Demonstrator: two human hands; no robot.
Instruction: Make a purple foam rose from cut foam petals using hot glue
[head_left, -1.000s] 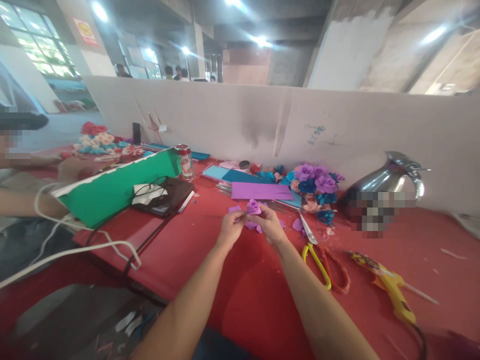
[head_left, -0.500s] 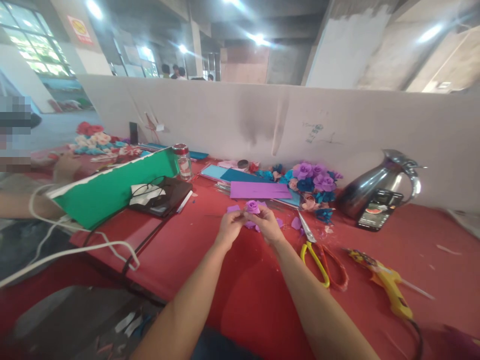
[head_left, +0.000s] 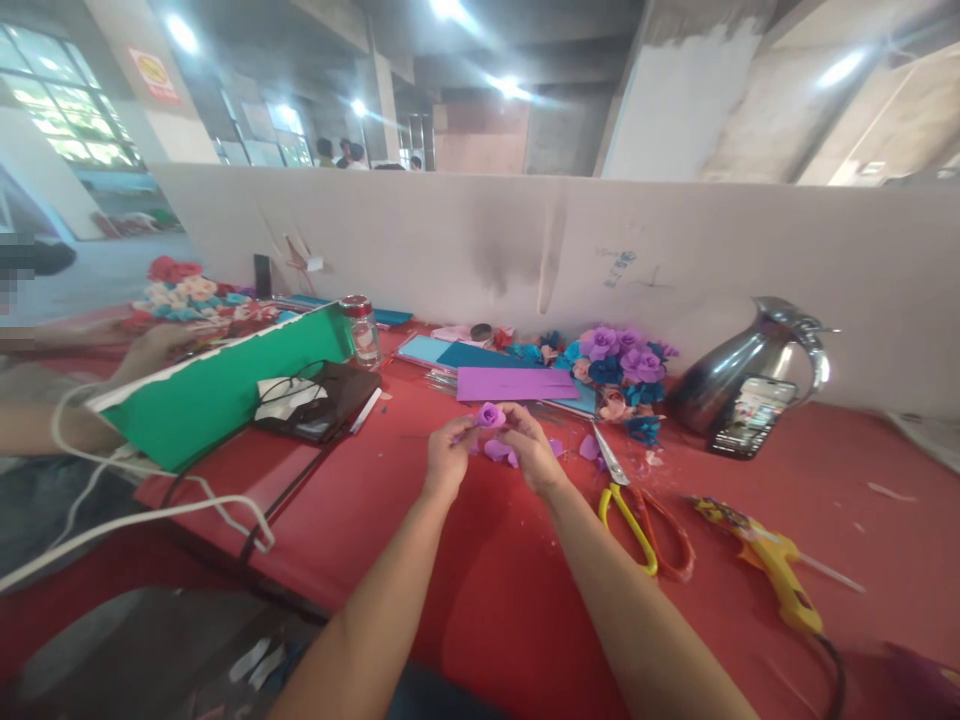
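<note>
Your left hand (head_left: 448,457) and right hand (head_left: 531,447) meet above the red counter (head_left: 480,590), and between them you hold a small purple foam rose (head_left: 490,414); the fingers (head_left: 517,420) of both hands are closed on its underside, so the bloom sits upright just above your fingertips. Take the rose as your landmark; directly behind it lies a flat purple foam sheet (head_left: 516,383) on a stack of blue sheets; loose purple petals (head_left: 498,451) lie on the counter just beneath and to the right of it. Further right of the rose the yellow-handled scissors (head_left: 628,500) lie with blades pointing toward it; beyond them a yellow glue gun (head_left: 780,577) rests well apart. Behind and to the right of the rose a cluster of finished purple and blue flowers (head_left: 621,365) sits against the white partition (head_left: 480,240); a steel jug (head_left: 750,370) stands past that with a phone (head_left: 748,415) leaning on it. Left of the rose, a green board (head_left: 225,385) stands tilted; a dark case (head_left: 322,395) lies beside it.
</note>
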